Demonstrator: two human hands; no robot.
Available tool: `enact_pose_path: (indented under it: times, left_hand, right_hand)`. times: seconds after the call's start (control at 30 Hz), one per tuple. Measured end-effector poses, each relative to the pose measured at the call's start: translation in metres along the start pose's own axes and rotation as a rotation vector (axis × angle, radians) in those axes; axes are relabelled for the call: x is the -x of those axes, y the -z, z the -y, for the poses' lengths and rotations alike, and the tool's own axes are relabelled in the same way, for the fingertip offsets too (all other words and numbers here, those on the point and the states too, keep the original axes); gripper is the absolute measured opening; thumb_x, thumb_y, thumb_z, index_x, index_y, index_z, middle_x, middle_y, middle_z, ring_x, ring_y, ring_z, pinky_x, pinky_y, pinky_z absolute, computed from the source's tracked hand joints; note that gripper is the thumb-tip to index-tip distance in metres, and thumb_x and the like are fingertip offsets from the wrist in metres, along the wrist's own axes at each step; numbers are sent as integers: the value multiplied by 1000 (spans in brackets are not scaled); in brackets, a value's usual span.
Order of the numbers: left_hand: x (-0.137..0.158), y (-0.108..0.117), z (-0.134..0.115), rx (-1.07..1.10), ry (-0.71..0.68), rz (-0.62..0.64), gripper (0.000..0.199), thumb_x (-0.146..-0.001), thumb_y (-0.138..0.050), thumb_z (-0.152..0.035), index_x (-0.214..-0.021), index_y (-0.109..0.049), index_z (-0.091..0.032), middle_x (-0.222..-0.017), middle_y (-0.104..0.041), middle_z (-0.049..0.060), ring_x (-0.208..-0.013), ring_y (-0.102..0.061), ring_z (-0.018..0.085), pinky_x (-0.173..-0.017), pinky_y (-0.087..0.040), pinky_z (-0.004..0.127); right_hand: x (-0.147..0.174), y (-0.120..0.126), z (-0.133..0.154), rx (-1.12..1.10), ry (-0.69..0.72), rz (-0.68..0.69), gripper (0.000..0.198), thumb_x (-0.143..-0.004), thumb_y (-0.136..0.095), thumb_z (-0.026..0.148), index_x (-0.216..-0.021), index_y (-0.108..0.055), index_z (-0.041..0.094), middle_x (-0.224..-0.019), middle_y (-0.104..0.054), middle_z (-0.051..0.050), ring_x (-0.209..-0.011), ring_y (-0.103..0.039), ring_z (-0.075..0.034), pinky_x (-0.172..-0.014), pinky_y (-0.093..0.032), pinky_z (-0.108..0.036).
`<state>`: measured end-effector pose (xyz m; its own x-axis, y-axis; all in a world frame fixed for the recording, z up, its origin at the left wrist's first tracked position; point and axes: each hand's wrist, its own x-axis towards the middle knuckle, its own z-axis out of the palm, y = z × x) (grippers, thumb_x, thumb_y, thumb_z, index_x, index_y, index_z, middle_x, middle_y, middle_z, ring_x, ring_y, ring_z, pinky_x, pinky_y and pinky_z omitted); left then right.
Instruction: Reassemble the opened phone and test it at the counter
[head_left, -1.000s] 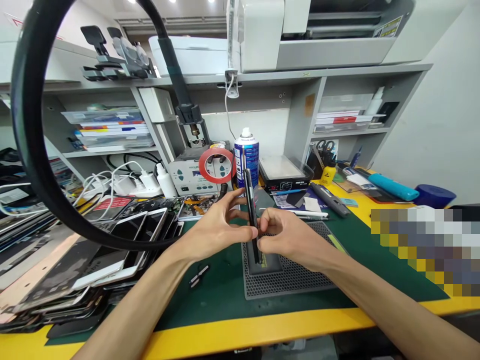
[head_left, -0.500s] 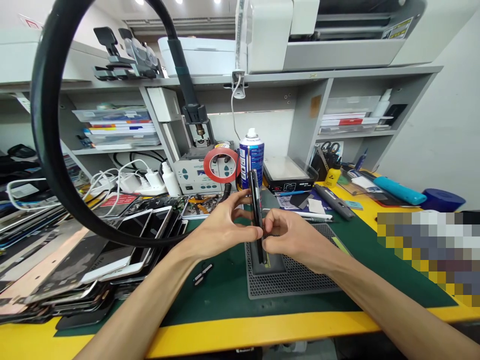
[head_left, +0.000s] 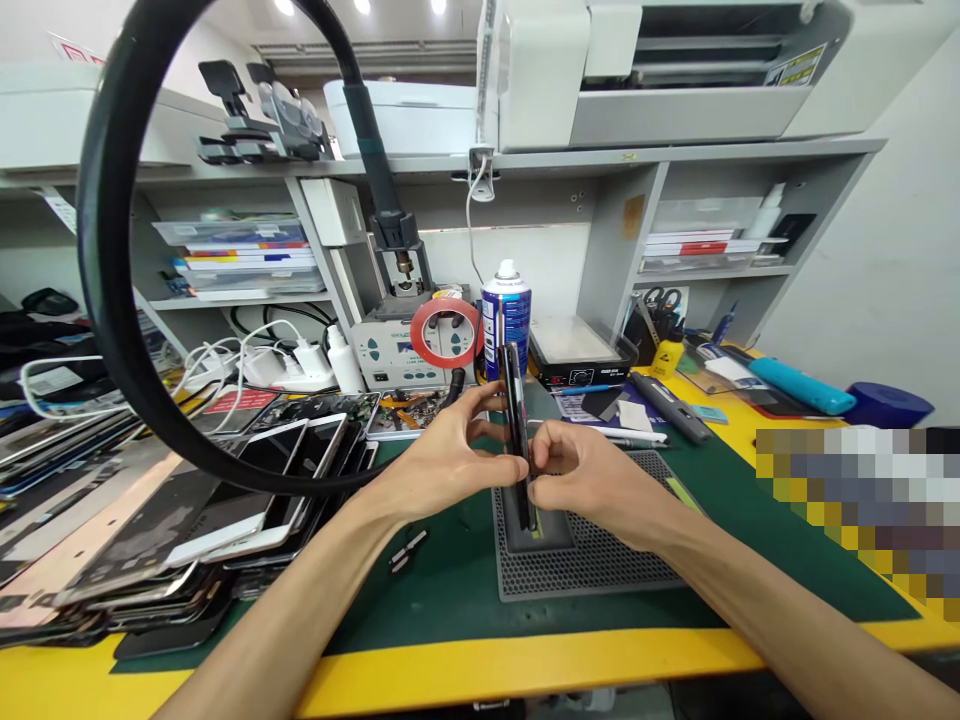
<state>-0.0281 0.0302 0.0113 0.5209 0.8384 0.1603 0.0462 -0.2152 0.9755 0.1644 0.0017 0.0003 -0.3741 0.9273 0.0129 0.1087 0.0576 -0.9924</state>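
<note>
A dark smartphone stands on edge between my hands, turned so that mostly its narrow side shows. My left hand is closed round it, with the thumb on the near side and the fingers behind. Curled fingers of my right hand pinch at the phone's right side; whether they hold a small part there is hidden. Beneath the phone lies a flat dark pad on a grey perforated mat. Small dark pieces rest on the green mat left of it.
Stacked phones and screens crowd the left side. A black hose loops over them. Behind my hands stand a spray can, red tape roll and heating plate. A grey tool and yellow bottle are at right.
The whole view has shifted slightly, with everything a little lower and to the right. Both hands keep the same grip on the phone.
</note>
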Motion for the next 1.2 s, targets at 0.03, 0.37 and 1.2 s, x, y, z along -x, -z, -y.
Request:
enact_pose_path:
  times: [0.03,0.37,1.2]
  left_hand:
    - [0,0,0,1,-1,0,85,-76,-78,-16,-151,-39,-20,-147,-51,13,-116,-61,26,-103,-49,42]
    - [1,-2,-3,-1,14,-5,81,-75,-77,-16,-147,-42,-20,-150,-47,14,-117,-61,26,-103,-49,41]
    - [2,-3,-4,-33,22,-14,81,-74,-77,-17,-146,-40,-20,-143,-53,10,-115,-60,25,-106,-45,41]
  right_hand:
    - [0,0,0,-4,-3,0,22,-67,-65,12,-75,-47,20,-75,-51,7,-66,-40,-10,-58,-30,-26]
    - [3,-1,3,-35,-11,-8,23,-66,-65,13,-73,-45,21,-73,-50,7,-65,-40,-10,-58,-29,-25]
    - [1,-1,3,-26,15,-15,24,-63,-65,12,-70,-44,21,-71,-48,8,-63,-37,-9,-56,-26,-25]
